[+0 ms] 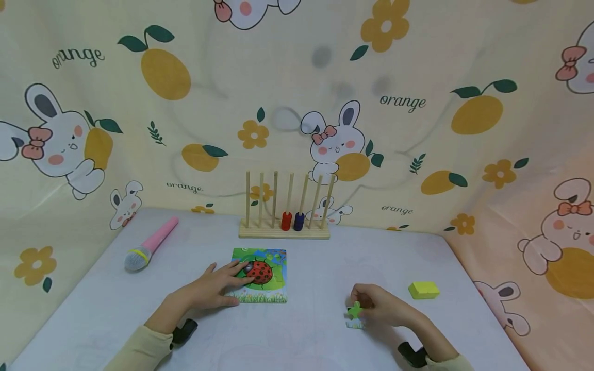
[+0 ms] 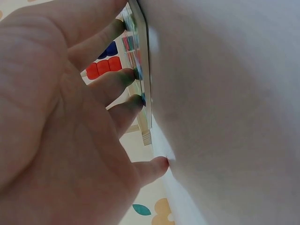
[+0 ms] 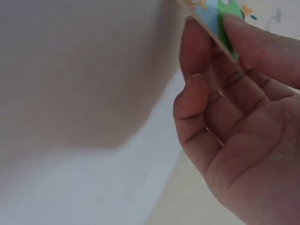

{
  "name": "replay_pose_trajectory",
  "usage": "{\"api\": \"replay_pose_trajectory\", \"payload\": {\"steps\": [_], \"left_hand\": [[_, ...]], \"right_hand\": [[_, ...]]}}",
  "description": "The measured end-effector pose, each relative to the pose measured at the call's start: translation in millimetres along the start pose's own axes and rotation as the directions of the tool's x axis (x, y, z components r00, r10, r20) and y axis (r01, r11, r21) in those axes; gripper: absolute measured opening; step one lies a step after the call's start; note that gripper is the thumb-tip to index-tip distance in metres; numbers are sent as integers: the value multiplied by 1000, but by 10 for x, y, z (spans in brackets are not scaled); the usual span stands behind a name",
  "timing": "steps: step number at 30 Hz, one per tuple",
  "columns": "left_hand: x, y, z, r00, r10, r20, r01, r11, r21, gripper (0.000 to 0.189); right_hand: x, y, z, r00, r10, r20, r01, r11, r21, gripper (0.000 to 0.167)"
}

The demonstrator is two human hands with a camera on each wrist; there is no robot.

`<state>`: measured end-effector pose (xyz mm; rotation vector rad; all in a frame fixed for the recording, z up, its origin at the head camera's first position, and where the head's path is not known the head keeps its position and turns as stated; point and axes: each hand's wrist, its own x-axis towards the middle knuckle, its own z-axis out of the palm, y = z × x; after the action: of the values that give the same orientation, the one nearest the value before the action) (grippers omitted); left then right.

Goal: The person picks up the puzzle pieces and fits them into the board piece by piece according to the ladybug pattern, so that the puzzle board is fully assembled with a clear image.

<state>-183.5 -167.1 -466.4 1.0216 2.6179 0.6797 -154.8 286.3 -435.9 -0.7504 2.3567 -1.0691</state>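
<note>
A square jigsaw puzzle (image 1: 278,278) with a red ladybug picture lies flat near the middle of the table. My left hand (image 1: 211,289) rests on its left side, fingers spread. In the left wrist view several fingertips (image 2: 136,101) touch the puzzle's face, close beside its thin edge. To the right, my right hand (image 1: 382,304) pinches a green and pale blue puzzle piece (image 1: 355,310) between thumb and fingers. The right wrist view shows part of this puzzle piece (image 3: 213,16) under the thumb (image 3: 262,47); the rest is cut off by the frame.
A wooden rack with upright pegs (image 1: 284,233) stands behind the puzzle, with red beads (image 1: 286,221) and dark blue beads (image 1: 299,222). A pink toy microphone (image 1: 155,241) lies at the left. A yellow block (image 1: 424,290) sits right of my right hand. Patterned cloth hangs behind.
</note>
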Motion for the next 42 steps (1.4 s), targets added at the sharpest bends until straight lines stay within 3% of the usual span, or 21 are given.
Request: {"api": "replay_pose_trajectory", "payload": {"steps": [6, 14, 22, 30, 38, 42], "left_hand": [[-6, 2, -2, 1000, -3, 2, 3, 1000, -1, 61], [-6, 22, 0, 1000, -8, 2, 8, 1000, 2, 60], [3, 48, 2, 1000, -13, 5, 13, 1000, 8, 59], [9, 41, -6, 1000, -17, 6, 17, 1000, 23, 60], [2, 26, -6, 1000, -11, 0, 11, 1000, 21, 60], [-2, 20, -12, 1000, -12, 4, 12, 1000, 18, 60]], "right_hand": [[266, -97, 87, 996, -69, -50, 68, 998, -20, 18], [833, -337, 355, 987, -98, -125, 93, 995, -44, 19], [1251, -612, 667, 964, -203, -171, 182, 975, -131, 22], [1398, -695, 806, 956, -207, -207, 162, 963, -214, 22], [1408, -700, 798, 958, -180, -224, 127, 964, -232, 23], [1418, -705, 785, 961, -178, -213, 111, 950, -291, 26]]}}
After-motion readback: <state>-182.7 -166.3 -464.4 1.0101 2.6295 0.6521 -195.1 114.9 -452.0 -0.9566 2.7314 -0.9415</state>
